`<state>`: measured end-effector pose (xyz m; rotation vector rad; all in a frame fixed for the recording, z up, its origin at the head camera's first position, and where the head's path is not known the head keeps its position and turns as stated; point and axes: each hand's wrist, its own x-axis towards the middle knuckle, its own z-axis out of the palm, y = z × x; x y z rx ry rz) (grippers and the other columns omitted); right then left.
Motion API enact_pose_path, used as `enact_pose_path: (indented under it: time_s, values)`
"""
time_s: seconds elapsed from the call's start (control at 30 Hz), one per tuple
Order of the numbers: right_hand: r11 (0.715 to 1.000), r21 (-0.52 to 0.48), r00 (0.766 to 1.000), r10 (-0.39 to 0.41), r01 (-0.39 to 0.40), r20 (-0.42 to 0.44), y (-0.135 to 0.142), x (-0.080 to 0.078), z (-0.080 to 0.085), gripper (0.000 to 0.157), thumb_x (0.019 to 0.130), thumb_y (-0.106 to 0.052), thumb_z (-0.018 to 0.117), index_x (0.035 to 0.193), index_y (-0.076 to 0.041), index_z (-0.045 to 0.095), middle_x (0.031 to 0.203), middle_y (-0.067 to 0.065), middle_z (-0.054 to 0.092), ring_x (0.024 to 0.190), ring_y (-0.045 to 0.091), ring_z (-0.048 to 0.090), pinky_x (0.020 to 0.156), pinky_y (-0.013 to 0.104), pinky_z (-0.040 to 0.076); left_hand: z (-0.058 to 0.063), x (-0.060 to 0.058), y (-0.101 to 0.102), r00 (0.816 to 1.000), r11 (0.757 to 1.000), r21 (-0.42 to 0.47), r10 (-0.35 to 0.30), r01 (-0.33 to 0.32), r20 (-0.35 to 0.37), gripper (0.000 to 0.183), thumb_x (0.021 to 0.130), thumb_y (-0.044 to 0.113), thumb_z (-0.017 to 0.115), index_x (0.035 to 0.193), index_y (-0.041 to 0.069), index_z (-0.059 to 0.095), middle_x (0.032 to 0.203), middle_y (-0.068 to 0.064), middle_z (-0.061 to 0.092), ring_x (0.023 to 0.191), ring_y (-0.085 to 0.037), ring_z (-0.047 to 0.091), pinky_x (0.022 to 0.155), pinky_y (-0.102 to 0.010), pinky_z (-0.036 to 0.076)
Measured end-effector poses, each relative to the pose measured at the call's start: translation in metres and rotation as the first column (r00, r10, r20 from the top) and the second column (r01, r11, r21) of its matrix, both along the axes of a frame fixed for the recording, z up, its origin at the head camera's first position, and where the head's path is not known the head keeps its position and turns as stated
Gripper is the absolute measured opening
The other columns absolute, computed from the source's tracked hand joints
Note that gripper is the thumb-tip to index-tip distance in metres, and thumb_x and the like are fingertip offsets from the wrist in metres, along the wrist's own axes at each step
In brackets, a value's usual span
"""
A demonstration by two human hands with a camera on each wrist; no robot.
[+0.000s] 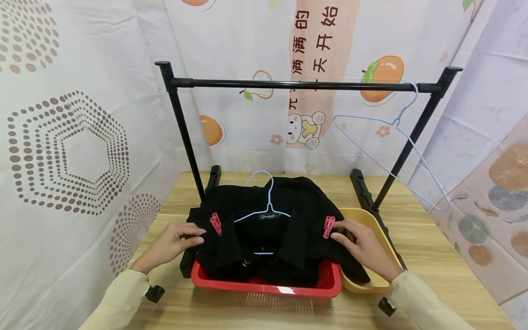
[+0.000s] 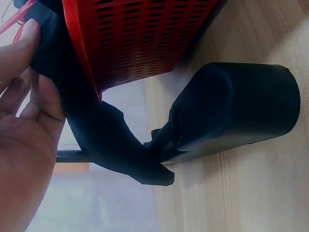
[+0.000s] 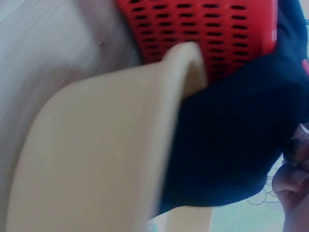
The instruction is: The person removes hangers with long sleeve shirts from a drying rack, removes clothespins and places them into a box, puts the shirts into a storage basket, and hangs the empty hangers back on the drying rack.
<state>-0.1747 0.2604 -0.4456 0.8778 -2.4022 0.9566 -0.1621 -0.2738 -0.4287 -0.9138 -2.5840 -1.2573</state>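
A black collared shirt [image 1: 313, 238] lies over a red basket [image 1: 268, 288], with a light blue hanger [image 1: 270, 208] inside its neck and the hook standing up. Two pink clothespins sit on its shoulders, a left clothespin [image 1: 216, 223] and a right clothespin [image 1: 328, 227]. My left hand [image 1: 179, 240] pinches the cloth at the left shoulder, and in the left wrist view the sleeve [image 2: 104, 135] hangs below the thumb. On the other side my right hand [image 1: 363, 245] pinches the shirt close beside the right clothespin. The right sleeve [image 3: 231, 140] droops over a yellow basin.
A black clothes rack [image 1: 288, 85] stands behind, its feet on the wooden table [image 1: 445, 266]. At the right end of its bar hangs a bare blue hanger [image 1: 398, 121]. The yellow basin [image 1: 367, 215] sits right of the red basket, and a rack foot [image 2: 241, 104] stands left of it.
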Motion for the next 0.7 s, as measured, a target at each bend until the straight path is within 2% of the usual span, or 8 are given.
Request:
enact_pose_path:
  time_s: [0.23, 0.43, 0.57, 0.7]
  values:
    - [0.997, -0.061, 0.983, -0.038, 0.049, 0.181, -0.006, 0.000, 0.014, 0.025, 0.100, -0.015, 0.070, 0.124, -0.021, 0.071, 0.091, -0.013, 0.065, 0.067, 0.009, 0.053, 0.060, 0.023, 0.044, -0.002, -0.001, 0.001, 1.000, 1.000, 0.009, 0.011, -0.011, 0.023, 0.019, 0.094, 0.005, 0.074, 0.112, 0.008, 0.080, 0.087, 0.010, 0.071, 0.073, -0.008, 0.057, 0.064, -0.030, 0.051]
    - [0.993, -0.107, 0.968, -0.016, 0.044, 0.252, -0.009, 0.001, 0.023, 0.022, 0.100, -0.016, 0.069, 0.123, -0.018, 0.071, 0.094, -0.012, 0.072, 0.069, 0.011, 0.060, 0.061, 0.024, 0.049, -0.001, -0.001, 0.003, 1.000, 1.000, 0.005, 0.010, -0.010, 0.019, 0.019, 0.094, 0.006, 0.074, 0.112, 0.007, 0.079, 0.089, 0.009, 0.072, 0.075, -0.009, 0.059, 0.066, -0.029, 0.051]
    - [0.987, -0.161, 0.970, 0.032, 0.007, 0.241, -0.011, 0.000, 0.028, 0.023, 0.098, -0.008, 0.071, 0.121, -0.011, 0.070, 0.097, -0.006, 0.073, 0.078, 0.013, 0.068, 0.067, 0.024, 0.053, 0.000, 0.000, 0.003, 1.000, 1.000, 0.007, 0.006, -0.006, 0.016, 0.019, 0.094, 0.004, 0.074, 0.112, 0.007, 0.079, 0.089, 0.009, 0.072, 0.075, -0.008, 0.058, 0.065, -0.028, 0.051]
    - [0.988, -0.152, 0.987, -0.010, 0.035, 0.162, -0.015, -0.002, 0.034, 0.028, 0.092, -0.005, 0.076, 0.120, -0.008, 0.069, 0.099, 0.000, 0.073, 0.069, 0.012, 0.061, 0.061, 0.022, 0.048, -0.001, 0.000, 0.002, 1.000, 1.000, 0.018, 0.010, -0.010, 0.021, 0.020, 0.093, 0.005, 0.075, 0.112, 0.009, 0.080, 0.090, 0.010, 0.072, 0.074, -0.008, 0.058, 0.064, -0.029, 0.051]
